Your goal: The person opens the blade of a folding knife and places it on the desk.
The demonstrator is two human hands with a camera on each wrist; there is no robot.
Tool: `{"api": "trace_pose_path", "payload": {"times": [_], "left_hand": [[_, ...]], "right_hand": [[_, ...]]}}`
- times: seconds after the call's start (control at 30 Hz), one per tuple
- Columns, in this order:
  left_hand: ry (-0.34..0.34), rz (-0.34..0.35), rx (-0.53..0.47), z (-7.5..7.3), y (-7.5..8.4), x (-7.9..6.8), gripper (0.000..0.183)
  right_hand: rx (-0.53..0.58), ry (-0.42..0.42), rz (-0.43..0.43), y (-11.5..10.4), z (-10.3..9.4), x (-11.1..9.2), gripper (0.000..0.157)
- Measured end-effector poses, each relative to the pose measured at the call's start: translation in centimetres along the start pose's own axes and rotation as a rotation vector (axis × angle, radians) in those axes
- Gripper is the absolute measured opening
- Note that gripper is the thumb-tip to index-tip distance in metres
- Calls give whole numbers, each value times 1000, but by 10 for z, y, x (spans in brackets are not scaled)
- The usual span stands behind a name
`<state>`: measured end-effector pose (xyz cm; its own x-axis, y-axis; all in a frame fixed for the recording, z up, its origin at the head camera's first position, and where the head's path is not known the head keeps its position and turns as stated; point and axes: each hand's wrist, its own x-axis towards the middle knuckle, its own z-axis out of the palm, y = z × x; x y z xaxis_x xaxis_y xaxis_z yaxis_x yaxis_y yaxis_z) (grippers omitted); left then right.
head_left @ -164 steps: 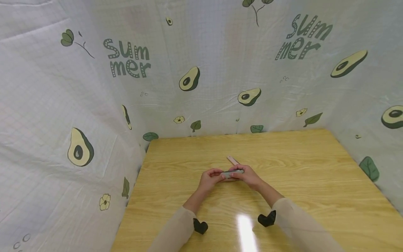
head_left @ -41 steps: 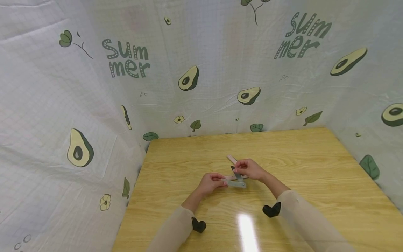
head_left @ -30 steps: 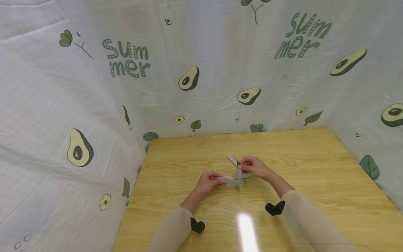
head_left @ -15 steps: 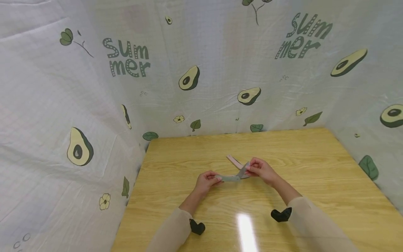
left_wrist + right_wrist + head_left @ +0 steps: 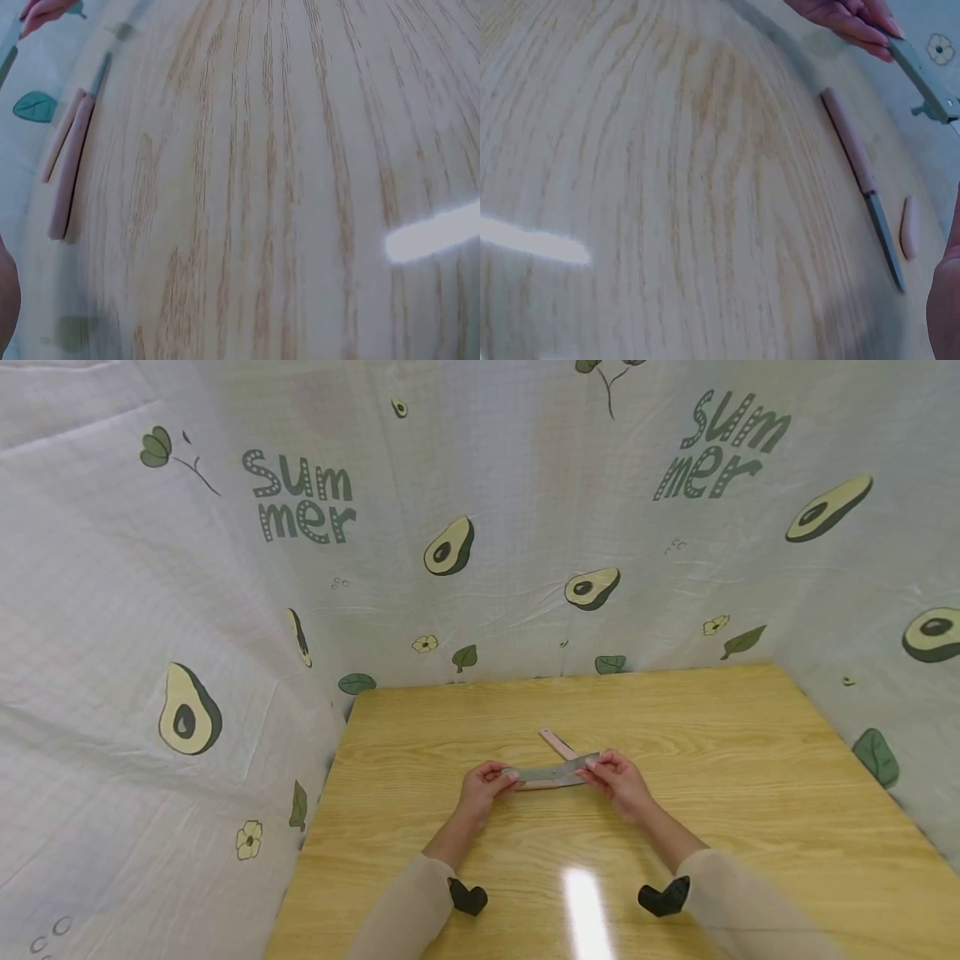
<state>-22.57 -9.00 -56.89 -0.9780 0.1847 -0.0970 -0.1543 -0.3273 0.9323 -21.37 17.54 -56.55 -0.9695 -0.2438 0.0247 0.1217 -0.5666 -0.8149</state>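
Note:
My left hand (image 5: 480, 789) pinches the pale green handle (image 5: 534, 773) of a folding knife, also seen in the right wrist view as a green handle (image 5: 922, 79) with a small knob. The thumb and fingers of my right hand (image 5: 621, 787) pinch its grey blade (image 5: 576, 765), which is swung out almost in line with the handle. Just below lies a pink-handled knife (image 5: 849, 142) on the table, its dark blade out. Beside it is another slim pink piece (image 5: 557, 743) with a dark edge, lying slantwise; its kind is unclear.
The wooden table (image 5: 420, 727) reaches back to a white curtain (image 5: 525, 485) printed with avocados, which also hangs at both sides. Black wrist devices (image 5: 468, 897) sit on both sleeves. A bright reflection lies on the tabletop near the front.
Hidden in the grip at first, the green knife's blade has been swung out from a sharp fold to nearly straight. My right hand has moved rightward, my left slightly left.

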Motion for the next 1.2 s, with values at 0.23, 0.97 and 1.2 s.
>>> {"api": "trace_pose_path", "payload": {"times": [0.23, 0.97, 1.2], "left_hand": [[49, -7, -38, -2, -2, 1, 12], [28, -93, 129, -15, -15, -6, 31], [131, -57, 255, -17, -24, -9, 29]], "right_hand": [[127, 72, -27, 11, 12, -4, 29], [-154, 188, 113, 5, -9, -15, 13], [-312, 165, 230, 7, -18, -18, 40]]}}
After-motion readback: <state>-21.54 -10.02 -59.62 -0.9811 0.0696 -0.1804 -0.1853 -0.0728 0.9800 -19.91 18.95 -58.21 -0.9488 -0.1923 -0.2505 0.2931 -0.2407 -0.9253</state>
